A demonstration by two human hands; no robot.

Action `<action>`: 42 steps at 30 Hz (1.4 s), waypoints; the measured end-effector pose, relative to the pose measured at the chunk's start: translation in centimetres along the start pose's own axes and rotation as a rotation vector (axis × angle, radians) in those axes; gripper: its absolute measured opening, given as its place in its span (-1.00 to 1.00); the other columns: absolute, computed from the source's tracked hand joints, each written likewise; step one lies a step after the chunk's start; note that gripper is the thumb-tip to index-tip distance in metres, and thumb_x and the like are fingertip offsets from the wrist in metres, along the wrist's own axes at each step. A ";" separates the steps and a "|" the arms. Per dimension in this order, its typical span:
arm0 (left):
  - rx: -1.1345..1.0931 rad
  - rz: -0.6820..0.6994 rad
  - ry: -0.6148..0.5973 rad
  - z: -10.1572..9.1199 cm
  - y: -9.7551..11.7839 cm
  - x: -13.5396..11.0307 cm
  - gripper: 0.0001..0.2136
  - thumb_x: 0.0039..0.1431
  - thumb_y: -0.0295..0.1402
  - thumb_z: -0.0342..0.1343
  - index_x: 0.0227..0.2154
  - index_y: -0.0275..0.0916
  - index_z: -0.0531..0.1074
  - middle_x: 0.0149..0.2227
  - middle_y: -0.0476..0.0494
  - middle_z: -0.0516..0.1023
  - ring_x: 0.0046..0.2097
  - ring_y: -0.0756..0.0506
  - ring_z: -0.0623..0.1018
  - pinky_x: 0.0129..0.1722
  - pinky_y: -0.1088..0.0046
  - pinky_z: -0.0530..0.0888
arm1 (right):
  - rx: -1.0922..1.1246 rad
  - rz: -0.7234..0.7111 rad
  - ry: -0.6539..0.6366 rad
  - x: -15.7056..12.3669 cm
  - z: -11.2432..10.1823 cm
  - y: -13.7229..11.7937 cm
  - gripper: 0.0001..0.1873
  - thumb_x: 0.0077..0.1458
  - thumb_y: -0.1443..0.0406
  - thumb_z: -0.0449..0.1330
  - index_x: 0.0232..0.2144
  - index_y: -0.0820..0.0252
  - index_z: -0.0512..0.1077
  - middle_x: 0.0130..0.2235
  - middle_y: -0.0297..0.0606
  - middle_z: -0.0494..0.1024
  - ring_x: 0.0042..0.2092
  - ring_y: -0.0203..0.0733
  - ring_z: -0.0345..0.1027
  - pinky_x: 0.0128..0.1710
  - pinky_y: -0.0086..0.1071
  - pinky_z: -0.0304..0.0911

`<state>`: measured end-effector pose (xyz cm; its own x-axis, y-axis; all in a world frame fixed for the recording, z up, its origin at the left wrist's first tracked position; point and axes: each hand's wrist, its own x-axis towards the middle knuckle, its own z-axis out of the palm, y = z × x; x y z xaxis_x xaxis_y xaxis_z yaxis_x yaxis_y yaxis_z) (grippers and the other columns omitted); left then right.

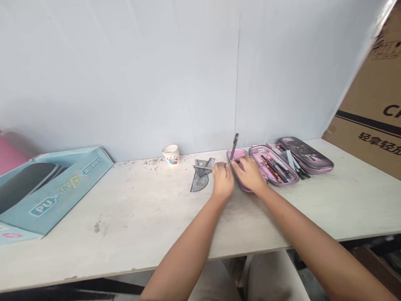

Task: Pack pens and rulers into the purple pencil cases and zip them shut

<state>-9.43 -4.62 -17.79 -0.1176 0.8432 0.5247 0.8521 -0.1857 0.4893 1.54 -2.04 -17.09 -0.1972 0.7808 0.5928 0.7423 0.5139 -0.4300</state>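
Left forearm [191,246] and right forearm [300,225] bare up to the lower frame edge; slender, narrowing towards the wrists; left hand [223,179] and right hand [249,173] likewise bare; pale beige-grey trousers [272,276] on the legs; fabric softly blurred, its weave unclear.

2 hands [223,179] [249,173] at 1 pen [234,146] | open pencil case [290,182] | cup [171,157]

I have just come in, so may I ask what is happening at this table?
A person's left hand and right hand meet around the lower end of a dark pen, which points upward; which hand grips it is unclear. The right hand is over part of an open pencil case with pens inside. A protractor lies left of the hands, and a paper cup stands farther left.
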 end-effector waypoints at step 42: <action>0.410 0.049 -0.538 -6.4 -5.9 -1.4 -0.47 0.21 -0.18 -0.25 0.19 -0.33 -0.02 0.27 -0.32 -0.06 0.27 -0.18 0.00 0.17 0.13 0.07 | -0.479 -0.152 -0.106 -2.3 -4.6 4.7 -0.69 0.12 0.21 -0.07 -0.35 0.22 0.43 -0.24 -0.09 0.42 -0.12 -0.03 0.17 -0.11 -0.20 0.02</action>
<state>-17.55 -7.92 -17.02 0.1057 0.9921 0.0676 0.9870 -0.1129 0.1141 8.45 -3.10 -17.33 -0.3710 0.7543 0.5416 0.9055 0.4233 0.0307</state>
